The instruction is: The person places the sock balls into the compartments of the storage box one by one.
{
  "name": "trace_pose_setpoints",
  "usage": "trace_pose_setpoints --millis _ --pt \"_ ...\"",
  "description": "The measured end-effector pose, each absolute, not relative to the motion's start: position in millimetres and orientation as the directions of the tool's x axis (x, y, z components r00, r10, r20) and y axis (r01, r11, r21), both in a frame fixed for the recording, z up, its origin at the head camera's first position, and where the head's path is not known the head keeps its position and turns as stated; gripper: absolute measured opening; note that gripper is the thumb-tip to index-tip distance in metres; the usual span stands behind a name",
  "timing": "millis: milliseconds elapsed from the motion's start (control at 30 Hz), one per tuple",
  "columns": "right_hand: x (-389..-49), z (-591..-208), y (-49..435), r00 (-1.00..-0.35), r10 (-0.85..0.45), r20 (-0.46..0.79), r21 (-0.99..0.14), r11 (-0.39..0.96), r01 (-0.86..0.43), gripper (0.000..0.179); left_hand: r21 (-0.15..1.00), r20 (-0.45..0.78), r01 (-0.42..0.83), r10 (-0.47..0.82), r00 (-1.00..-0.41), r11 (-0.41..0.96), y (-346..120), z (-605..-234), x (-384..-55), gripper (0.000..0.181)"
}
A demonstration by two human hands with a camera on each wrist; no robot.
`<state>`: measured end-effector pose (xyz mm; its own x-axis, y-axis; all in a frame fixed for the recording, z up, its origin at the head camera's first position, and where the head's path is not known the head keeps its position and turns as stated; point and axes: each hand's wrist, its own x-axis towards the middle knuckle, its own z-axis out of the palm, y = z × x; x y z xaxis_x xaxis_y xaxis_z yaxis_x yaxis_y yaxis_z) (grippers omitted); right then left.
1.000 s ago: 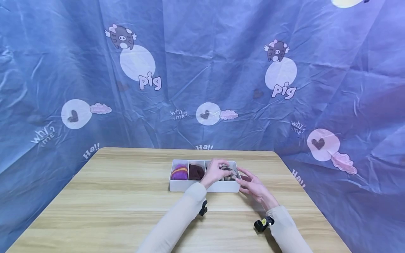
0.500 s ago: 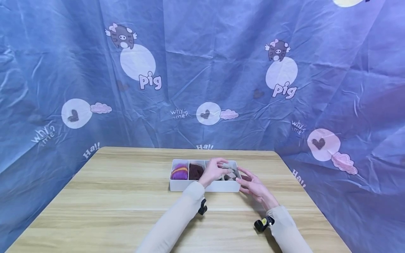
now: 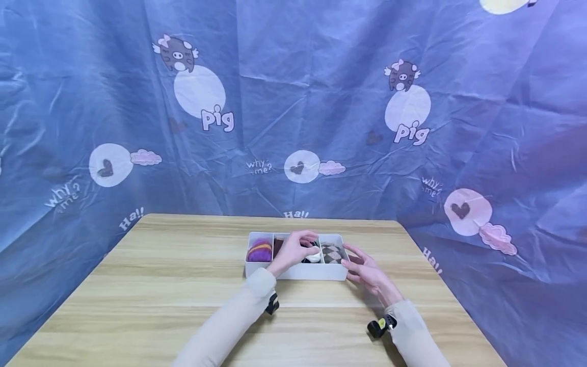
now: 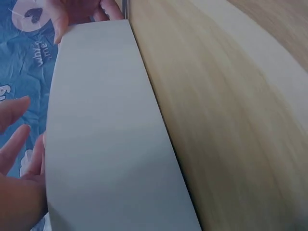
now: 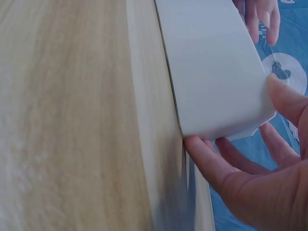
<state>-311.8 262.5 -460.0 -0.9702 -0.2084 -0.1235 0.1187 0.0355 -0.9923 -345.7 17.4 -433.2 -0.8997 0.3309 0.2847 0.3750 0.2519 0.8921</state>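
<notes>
A white divided storage box (image 3: 316,272) lies on the table, with rolled socks in its compartments. At the left end is a purple sock (image 3: 260,251) with an orange stripe; beside it a dark brown sock (image 3: 277,246) is mostly covered by my left hand. My left hand (image 3: 293,248) hovers over the middle compartments, fingers spread and bent down near a white and black sock (image 3: 314,256). In the left wrist view, a gap shows between thumb and fingers. A grey argyle sock (image 3: 332,253) fills the right compartment. My right hand (image 3: 368,271) grips the box's right end, thumb at the rim.
The wooden table (image 3: 151,285) extends on every side of the box. Behind it hangs a blue printed curtain (image 3: 293,102). Each wrist carries a black strapped camera, such as the right wrist camera (image 3: 378,328).
My left hand has moved left from the argyle sock's compartment to the one beside it, uncovering the argyle sock, which now sits flatter. My right hand stays on the box's end.
</notes>
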Motion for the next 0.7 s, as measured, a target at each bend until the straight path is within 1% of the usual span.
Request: trace_pose_setpoints --millis 167,267,433,500,567,633,700 --pt "-310.5 -460.4 262.9 -0.968 -0.217 -0.126 -0.992 0.043 0.119 0.072 0.872 0.326 0.425 0.359 -0.874 0.242 -0.3 -428.5 -344.8 0.039" --pt "-311.1 -460.3 263.1 -0.968 -0.217 -0.123 -0.992 0.030 0.119 0.072 0.875 0.348 0.437 0.356 -0.867 0.210 -10.8 -427.6 -346.2 0.039" --pt "-311.7 -457.3 263.6 -0.970 -0.219 -0.108 -0.994 0.038 0.102 0.070 0.911 0.328 0.388 0.324 -0.887 0.141 -28.0 -429.6 -346.8 0.037" --pt "-311.3 -455.1 262.5 -0.973 -0.208 -0.104 -0.994 0.054 0.095 0.070 0.919 0.314 0.370 0.315 -0.896 0.135 -34.0 -431.5 -346.5 0.035" --pt "-310.5 -453.5 260.1 -0.977 -0.189 -0.100 -0.993 0.081 0.086 0.069 0.916 0.311 0.370 0.309 -0.899 0.155 -39.2 -433.0 -345.5 0.033" --pt "-309.2 -452.4 256.4 -0.982 -0.163 -0.095 -0.990 0.118 0.076 0.068 0.905 0.303 0.373 0.307 -0.902 0.203 -43.7 -434.2 -343.9 0.032" --pt "-307.5 -452.5 251.2 -0.989 -0.128 -0.069 -0.982 0.184 0.044 0.067 0.882 0.313 0.394 0.306 -0.899 0.257 -47.4 -435.0 -341.8 0.030"
